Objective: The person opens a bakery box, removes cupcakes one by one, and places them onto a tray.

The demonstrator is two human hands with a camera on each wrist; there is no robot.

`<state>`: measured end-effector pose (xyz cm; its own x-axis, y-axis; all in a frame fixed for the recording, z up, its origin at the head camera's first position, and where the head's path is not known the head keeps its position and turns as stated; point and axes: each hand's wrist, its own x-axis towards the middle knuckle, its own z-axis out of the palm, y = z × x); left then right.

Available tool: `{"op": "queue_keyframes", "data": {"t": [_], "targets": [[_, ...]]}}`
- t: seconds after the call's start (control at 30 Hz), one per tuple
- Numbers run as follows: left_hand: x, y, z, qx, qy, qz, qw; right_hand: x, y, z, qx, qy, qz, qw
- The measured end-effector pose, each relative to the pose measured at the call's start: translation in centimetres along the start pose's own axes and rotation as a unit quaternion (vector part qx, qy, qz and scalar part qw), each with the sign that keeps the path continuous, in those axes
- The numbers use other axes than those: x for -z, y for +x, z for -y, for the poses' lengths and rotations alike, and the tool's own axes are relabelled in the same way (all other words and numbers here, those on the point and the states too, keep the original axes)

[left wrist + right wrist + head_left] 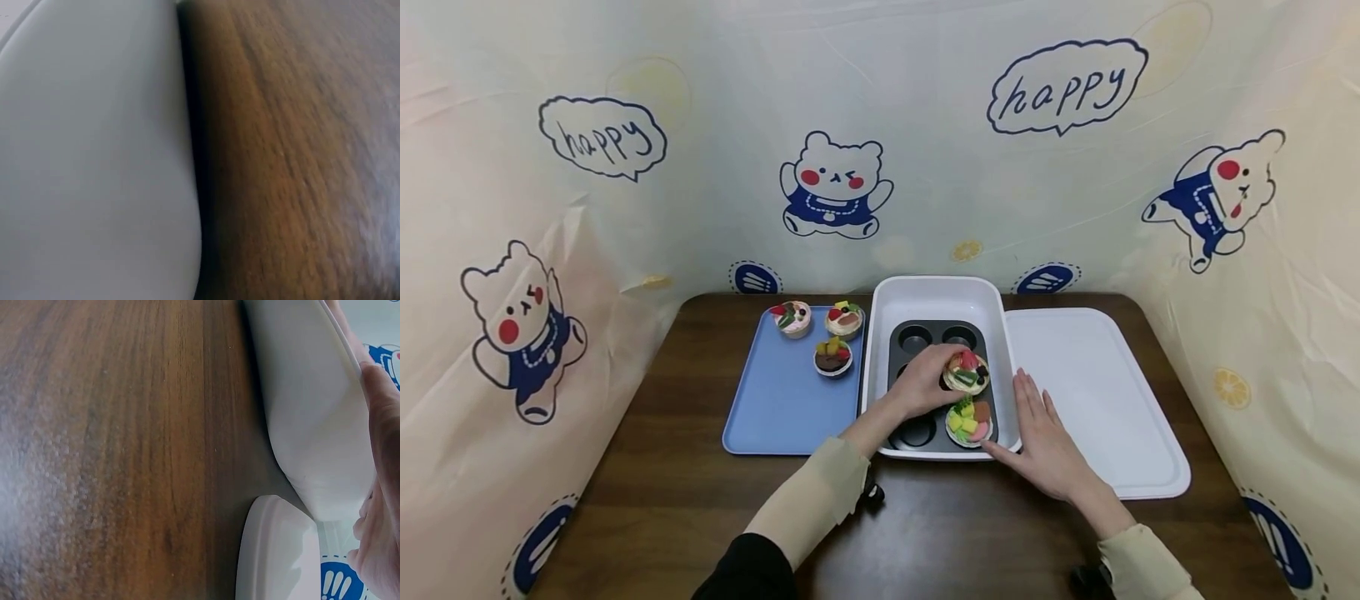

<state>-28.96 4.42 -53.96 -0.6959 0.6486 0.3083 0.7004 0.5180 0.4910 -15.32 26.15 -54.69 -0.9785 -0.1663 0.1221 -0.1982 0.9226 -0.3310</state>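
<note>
My left hand (925, 382) reaches over the dark muffin tin (936, 335) and grips a toy cupcake (967, 377) topped with red and green fruit pieces, at the tin's right middle cup. Just in front, a second toy cupcake (968, 423) with yellow, pink and brown pieces sits in the front right cup. The tin lies inside a deep white bin (936, 292). With fingers straight, my right hand (1047, 446) rests along the bin's right rim, its thumb pointing toward the second cupcake. In the left wrist view only the bin's outer wall (100, 156) and the table show.
Left of the bin lies a blue tray (782, 400) with three toy cupcakes (832, 357) toward its back. A white tray (1101, 392) lies on the right, close beside the bin. Everything stands on a brown wooden table (940, 508), with a printed cloth (925, 100) hanging behind.
</note>
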Motion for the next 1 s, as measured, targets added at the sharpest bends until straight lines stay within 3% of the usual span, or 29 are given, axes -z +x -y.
{"op": "queue_keyframes", "data": {"t": [0.13, 0.2, 0.47, 0.7, 1.0], "targets": [[0.3, -0.3, 0.0, 0.034, -0.038, -0.075, 0.9959, -0.1, 0.0, 0.0, -0.001, 0.002, 0.000, 1.0000], [0.5, -0.3, 0.1, 0.045, -0.058, -0.095, 0.9928, -0.1, 0.0, 0.0, -0.003, 0.005, 0.000, 1.0000], [0.7, -0.1, 0.5, 0.065, -0.113, -0.121, 0.9840, -0.2, 0.2, -0.1, -0.003, 0.009, 0.000, 1.0000], [0.8, 0.0, 0.7, 0.076, -0.121, -0.132, 0.9808, -0.3, 0.2, -0.2, -0.006, 0.012, 0.001, 0.9999], [1.2, 0.2, 1.0, 0.062, -0.155, -0.150, 0.9745, -0.1, 0.2, 0.0, -0.007, 0.014, 0.005, 0.9999]]}}
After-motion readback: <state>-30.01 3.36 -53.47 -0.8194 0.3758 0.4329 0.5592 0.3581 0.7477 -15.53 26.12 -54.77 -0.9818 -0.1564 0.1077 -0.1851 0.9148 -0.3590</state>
